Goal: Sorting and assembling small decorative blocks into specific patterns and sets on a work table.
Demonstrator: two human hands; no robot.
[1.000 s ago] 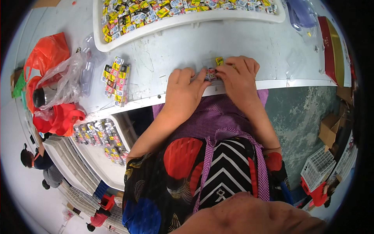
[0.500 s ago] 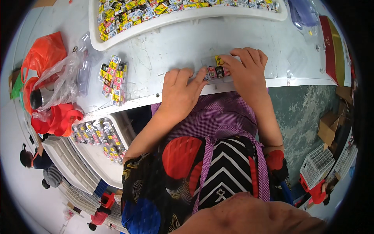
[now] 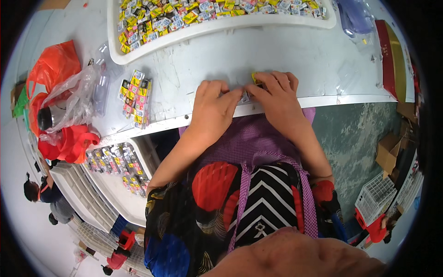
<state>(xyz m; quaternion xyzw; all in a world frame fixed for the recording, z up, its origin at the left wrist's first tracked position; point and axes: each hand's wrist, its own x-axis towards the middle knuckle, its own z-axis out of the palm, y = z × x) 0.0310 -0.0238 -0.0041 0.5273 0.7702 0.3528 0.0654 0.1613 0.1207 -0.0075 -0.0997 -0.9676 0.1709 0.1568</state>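
Note:
My left hand (image 3: 213,105) and my right hand (image 3: 279,98) meet at the near edge of the table. Between them lies a small pack of little printed blocks (image 3: 246,97), mostly hidden by my fingers. A yellow bit of it shows beside my right index finger. The left fingers are bent, with thumb and fingertips pressed at the pack's left end. On the other end my right thumb and fingers press down. To the left lies a stack of similar clear packs (image 3: 135,99) holding yellow, pink, black and white blocks.
A white tray (image 3: 221,23) full of loose small blocks stands at the far side. Red and clear plastic bags (image 3: 57,69) lie at the left. Below the table edge, another white tray (image 3: 134,207) holds several filled packs. Other people (image 3: 37,190) are at lower left.
My right hand has moved left, closer to my left hand, and now covers most of the pack. The row of blocks that showed between my hands is mostly hidden.

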